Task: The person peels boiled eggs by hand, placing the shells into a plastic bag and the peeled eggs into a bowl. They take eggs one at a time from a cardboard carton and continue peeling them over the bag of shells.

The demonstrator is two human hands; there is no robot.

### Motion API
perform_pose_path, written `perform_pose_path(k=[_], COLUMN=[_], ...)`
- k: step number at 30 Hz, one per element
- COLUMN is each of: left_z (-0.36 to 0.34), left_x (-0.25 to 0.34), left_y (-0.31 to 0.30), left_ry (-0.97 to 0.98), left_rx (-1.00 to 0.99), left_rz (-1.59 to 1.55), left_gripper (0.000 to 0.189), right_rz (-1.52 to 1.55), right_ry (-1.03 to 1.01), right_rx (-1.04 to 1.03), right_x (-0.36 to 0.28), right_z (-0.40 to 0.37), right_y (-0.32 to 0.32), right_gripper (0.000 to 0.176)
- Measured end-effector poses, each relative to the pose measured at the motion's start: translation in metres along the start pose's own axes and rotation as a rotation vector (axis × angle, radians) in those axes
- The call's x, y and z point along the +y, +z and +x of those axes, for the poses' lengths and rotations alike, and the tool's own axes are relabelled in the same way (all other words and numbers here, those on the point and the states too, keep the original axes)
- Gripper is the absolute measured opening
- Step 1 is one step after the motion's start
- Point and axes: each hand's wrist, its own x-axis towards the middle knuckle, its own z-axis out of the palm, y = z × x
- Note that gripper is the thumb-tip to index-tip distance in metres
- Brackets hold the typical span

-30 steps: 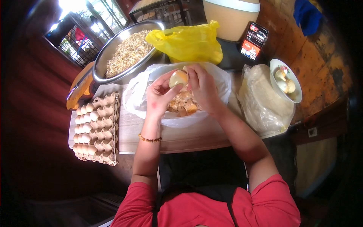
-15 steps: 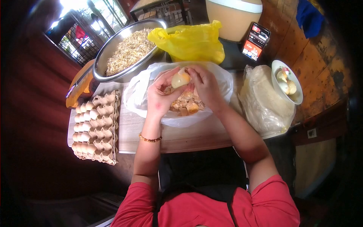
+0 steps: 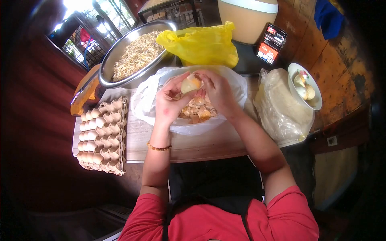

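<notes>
A pale, partly peeled egg (image 3: 189,84) is held over a white plastic bag (image 3: 142,100) with broken eggshells (image 3: 200,111) in it. My left hand (image 3: 171,98) wraps round the egg from the left, its thumb underneath. The fingers of my right hand (image 3: 217,90) are bent against the egg's right side; whether they pinch a bit of shell is hidden. A cardboard tray (image 3: 114,130) with several whole eggs stands at the left of the table. On the right, a white bowl (image 3: 295,90) holds peeled eggs (image 3: 307,92).
Behind the bag are a metal basin (image 3: 105,72) of small dried pieces and a yellow plastic bag (image 3: 209,46). A phone (image 3: 272,43) leans near a large beige container (image 3: 247,22). A clear plastic bag (image 3: 281,106) lies beside the bowl. The table's front edge is close to my forearms.
The egg has turned and shifted slightly left in my left hand. My right fingers have curled further over its top right side.
</notes>
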Motion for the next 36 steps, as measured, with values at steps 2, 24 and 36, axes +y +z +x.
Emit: perform_pose_path(k=[2,24,36], left_z=[-0.001,0.001,0.001], left_x=[0.005,0.006,0.007], left_y=[0.0,-0.002,0.005], left_ry=[-0.045,-0.204,-0.231], left_rx=[0.003,0.077,0.041], left_rz=[-0.036,-0.431,-0.354], left_gripper=[0.049,0.028,0.035], right_rz=[-0.001,-0.152,-0.25], right_ry=[0.016,-0.264,-0.261], right_rx=[-0.009,0.047,0.11], right_x=[0.0,-0.002,-0.011], right_z=[0.0,-0.002,-0.008], right_y=[-0.001,0.0,0.006], right_gripper=[0.02,0.023,0.021])
